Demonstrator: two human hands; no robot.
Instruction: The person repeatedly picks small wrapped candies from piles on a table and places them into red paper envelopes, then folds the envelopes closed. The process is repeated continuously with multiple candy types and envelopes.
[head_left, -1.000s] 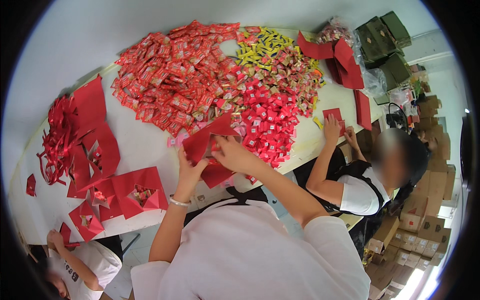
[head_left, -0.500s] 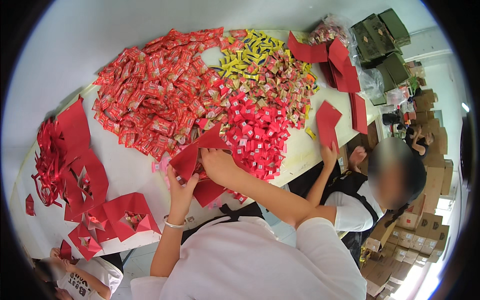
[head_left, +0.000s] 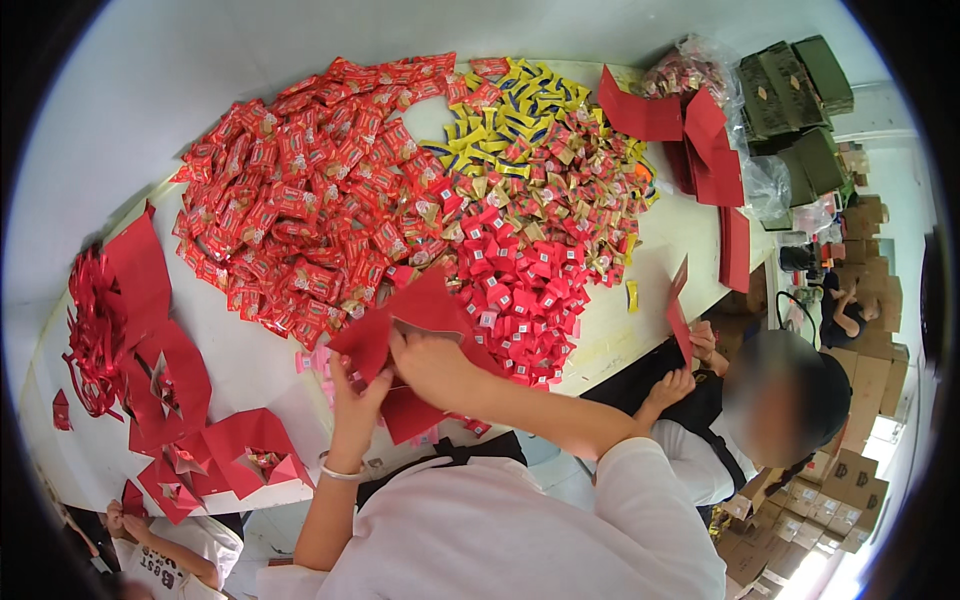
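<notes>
Just in front of me, a red folding gift box (head_left: 432, 300) is held up at the near edge of the table, its flaps spread. My left hand (head_left: 358, 400) grips its left side, thumb and fingers closed around the card. My right hand (head_left: 432, 368) reaches over the box's opening, fingers curled down into it; their tips, and whatever they hold, are hidden. Beyond the box lie heaps of small wrapped sweets: red packets (head_left: 300, 200), pinkish-red wrapped pieces (head_left: 520, 290), gold-and-red pieces (head_left: 560, 185) and yellow packets (head_left: 515, 110).
Left on the white table (head_left: 235, 360) are open red boxes (head_left: 255, 450) with sweets inside and red ribbons (head_left: 90, 330). Flat red boxes (head_left: 715, 165) lie at the far right. A co-worker (head_left: 700, 440) at right holds a red card; another (head_left: 175, 555) sits lower left. Cartons (head_left: 830, 490) stand behind.
The box and both my hands sit slightly lower in view, and my right hand has shifted a little within the opening. The co-worker at right has drawn the red card closer, now with both hands.
</notes>
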